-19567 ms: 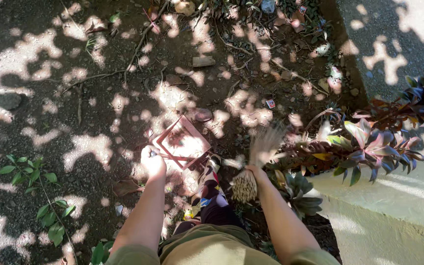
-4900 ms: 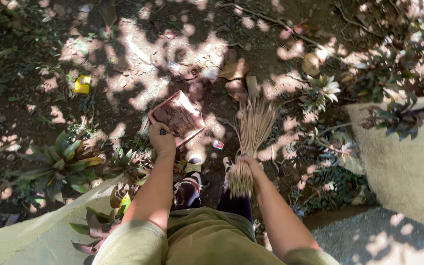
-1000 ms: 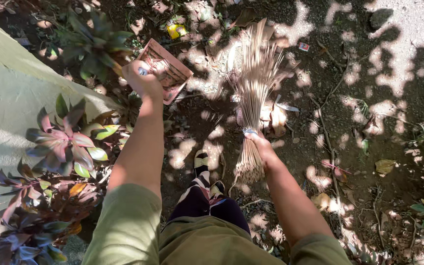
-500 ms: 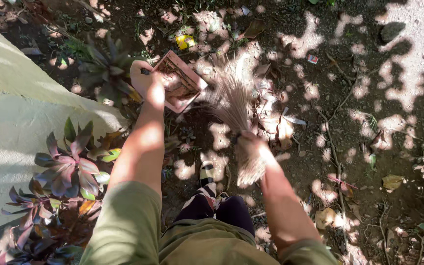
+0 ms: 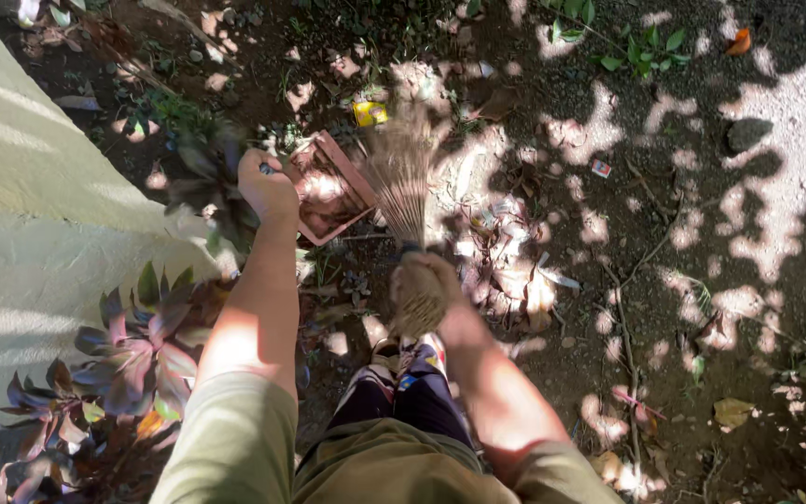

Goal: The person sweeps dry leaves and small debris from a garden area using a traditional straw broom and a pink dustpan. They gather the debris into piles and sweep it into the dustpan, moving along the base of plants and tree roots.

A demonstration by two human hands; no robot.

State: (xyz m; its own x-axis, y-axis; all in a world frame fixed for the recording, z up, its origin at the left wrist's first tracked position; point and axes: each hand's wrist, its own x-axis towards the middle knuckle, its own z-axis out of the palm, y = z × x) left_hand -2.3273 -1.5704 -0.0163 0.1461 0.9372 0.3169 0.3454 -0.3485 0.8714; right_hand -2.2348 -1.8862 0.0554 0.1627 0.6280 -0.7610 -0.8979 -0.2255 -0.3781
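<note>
My left hand [image 5: 266, 184] grips the handle of a reddish-brown dustpan [image 5: 330, 189] that rests on the dirt ahead of me. My right hand [image 5: 424, 285] is closed around a bundle broom of thin straw sticks [image 5: 399, 177]. Its bristles fan out forward and touch the ground just right of the dustpan's edge. Dry leaves and scraps of litter [image 5: 506, 247] lie on the soil to the right of the broom. My legs and a patterned shoe [image 5: 412, 359] show below the hands.
A pale concrete wall [image 5: 30, 215] runs along the left, with purple-green plants [image 5: 142, 345] at its foot. A yellow wrapper [image 5: 369, 113] lies beyond the dustpan. Twigs [image 5: 629, 327], a stone [image 5: 746, 133] and fallen leaves are scattered over the dappled dirt.
The broom has swung left, so its bristles now lie close beside the dustpan. My left hand and the dustpan have shifted toward the middle of the view.
</note>
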